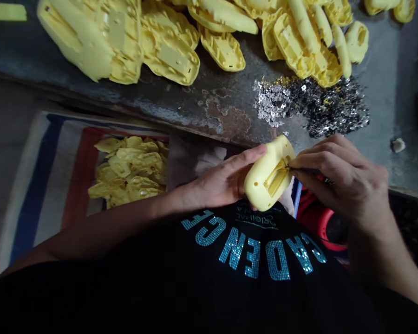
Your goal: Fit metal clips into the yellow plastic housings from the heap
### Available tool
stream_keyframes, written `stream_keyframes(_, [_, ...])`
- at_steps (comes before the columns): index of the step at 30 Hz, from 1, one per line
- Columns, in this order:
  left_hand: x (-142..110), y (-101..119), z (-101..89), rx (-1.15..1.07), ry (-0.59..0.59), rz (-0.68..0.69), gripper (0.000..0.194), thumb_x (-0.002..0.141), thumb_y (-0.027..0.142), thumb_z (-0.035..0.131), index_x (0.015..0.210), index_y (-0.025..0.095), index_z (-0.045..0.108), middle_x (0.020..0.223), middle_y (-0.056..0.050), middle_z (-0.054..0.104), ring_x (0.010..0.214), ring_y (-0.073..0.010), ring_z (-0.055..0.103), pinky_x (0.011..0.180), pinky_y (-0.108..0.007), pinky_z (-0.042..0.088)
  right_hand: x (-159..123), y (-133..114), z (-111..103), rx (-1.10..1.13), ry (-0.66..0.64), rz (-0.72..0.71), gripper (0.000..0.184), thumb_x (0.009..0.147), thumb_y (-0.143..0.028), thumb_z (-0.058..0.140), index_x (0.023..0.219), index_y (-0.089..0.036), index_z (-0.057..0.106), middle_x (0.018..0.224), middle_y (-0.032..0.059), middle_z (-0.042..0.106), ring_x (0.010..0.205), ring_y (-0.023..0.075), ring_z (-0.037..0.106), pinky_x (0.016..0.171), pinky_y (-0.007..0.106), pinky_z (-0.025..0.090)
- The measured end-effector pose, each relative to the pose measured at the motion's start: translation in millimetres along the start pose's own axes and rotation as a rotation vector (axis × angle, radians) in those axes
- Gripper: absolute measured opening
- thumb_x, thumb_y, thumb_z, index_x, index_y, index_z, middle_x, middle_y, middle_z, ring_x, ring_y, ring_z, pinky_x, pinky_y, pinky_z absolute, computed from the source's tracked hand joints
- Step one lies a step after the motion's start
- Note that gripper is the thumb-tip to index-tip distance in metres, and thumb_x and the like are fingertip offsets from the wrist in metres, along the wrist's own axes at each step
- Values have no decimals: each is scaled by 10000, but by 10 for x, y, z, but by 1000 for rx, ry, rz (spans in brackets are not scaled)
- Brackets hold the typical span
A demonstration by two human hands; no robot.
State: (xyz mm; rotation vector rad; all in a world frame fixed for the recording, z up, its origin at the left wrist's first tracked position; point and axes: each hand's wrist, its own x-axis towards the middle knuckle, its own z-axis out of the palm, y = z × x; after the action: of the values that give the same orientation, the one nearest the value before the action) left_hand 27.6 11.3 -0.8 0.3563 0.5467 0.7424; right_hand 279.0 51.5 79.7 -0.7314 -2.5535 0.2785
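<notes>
My left hand (226, 178) is wrapped round a yellow plastic shell (264, 185), thumb along its upper edge. The shell is rounded, with a long rectangular recess and small round holes facing me. At the recess's far end, my right hand (341, 174) pinches a tiny dark piece, probably one of the small metal contacts, against the shell. Its thumb and forefinger are pressed together, so most of that piece is hidden. Beyond my right hand lies a pile of small shiny metal contacts (337, 109) on the worktable (209, 102).
Many yellow shells (170, 51) are heaped along the worktable's far side. Below its edge, more yellow parts (132, 167) fill a striped sack (75, 181) on the left. A red round object (329, 229) sits under my right forearm. A small whitish lump (398, 145) rests at right.
</notes>
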Motion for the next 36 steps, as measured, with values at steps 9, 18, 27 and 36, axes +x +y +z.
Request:
stream_keyframes(9, [34, -5, 15, 22, -88, -7, 645, 982, 755, 881, 1384, 253, 838, 1117, -84, 849, 838, -221, 766, 646, -290, 607, 0, -99, -31, -166, -58, -68, 204, 1108, -88, 757, 1263, -220, 751, 1048, 63, 834, 895, 235, 743, 807, 394, 640])
stream_keyframes(18, [33, -16, 48, 16, -33, -3, 644, 1094, 671, 766, 1562, 229, 739, 1144, -100, 843, 833, -214, 758, 736, -334, 667, -66, -152, 41, -205, -23, -42, 315, 1060, -44, 805, 1318, -218, 756, 1123, 71, 868, 920, 235, 754, 843, 394, 637])
stream_keyframes(27, [29, -42, 45, -10, -27, -1, 678, 1011, 702, 854, 1478, 217, 780, 1376, -169, 861, 1118, -336, 837, 804, -379, 688, -244, -157, 148, -65, 203, 170, 350, 1069, -88, 800, 1307, -344, 809, 1093, 29, 893, 872, 253, 802, 812, 454, 658])
stream_keyframes(36, [13, -71, 65, 22, -56, 18, 807, 977, 796, 836, 1526, 207, 783, 1321, -178, 888, 991, -292, 847, 765, -358, 666, -401, -265, 365, -176, 312, 137, 537, 1035, -49, 808, 1443, -398, 816, 1197, 51, 904, 957, 270, 817, 808, 447, 652])
